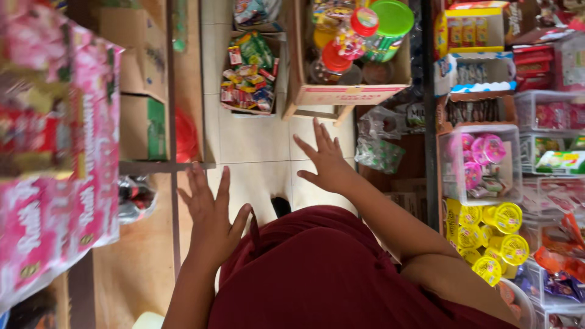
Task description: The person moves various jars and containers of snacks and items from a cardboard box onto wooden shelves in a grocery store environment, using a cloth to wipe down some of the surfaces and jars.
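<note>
Both hands empty, fingers spread wide, nothing gripped. Left hand (210, 213) hangs palm-down over the tiled floor (256, 137), just off the wooden shelf (164, 164) edge; right hand (326, 159) is further out over the same floor, fingers aimed toward the cardboard box (350, 91). Neither touches anything. Splayed fingers look like balancing or reaching, judging by posture only.

Taking the cardboard box as landmark: it sits on a low wooden stand, open top, packed with jars (359, 33) with red and green lids so they can be picked from above. Left of the box, a tray of small sweets (250, 76) on the floor. Right of it, a plastic bag (381, 149), then clear tubs of pink rolls (481, 158) and yellow cups (493, 234), stacked facing the aisle. Far left of the box, pink cartons (61, 183) piled up. Maroon garment (323, 274) below the hands.
</note>
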